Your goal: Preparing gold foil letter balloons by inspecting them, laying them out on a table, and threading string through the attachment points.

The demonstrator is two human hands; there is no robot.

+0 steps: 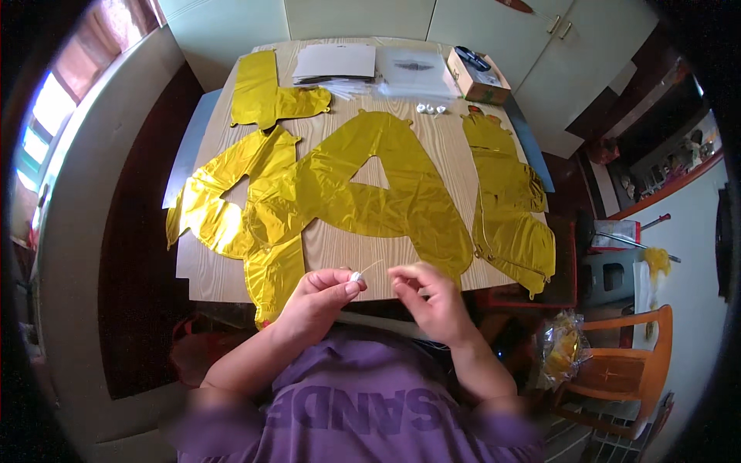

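Observation:
Pinched between the thumb and fingers of my left hand (320, 297) is a small white ball of string (356, 278). A thin pale strand (373, 267) sticks up from it toward the right. My right hand (432, 297) hovers just right of the strand's tip, thumb and forefinger apart, with nothing visible between them. Beyond both hands, a large flat gold foil balloon (424, 208) shaped like an A lies on the table (347, 266). It meets another crumpled gold balloon (274, 201) on the left, whose lower end hangs over the near edge by my left forearm.
More flat gold balloons lie at the far left (255, 81) and along the right side (509, 208). At the back are a stack of card sheets (336, 62), clear plastic bags (413, 73), small white balls (430, 109) and a box (478, 77). A wooden chair (614, 374) stands right.

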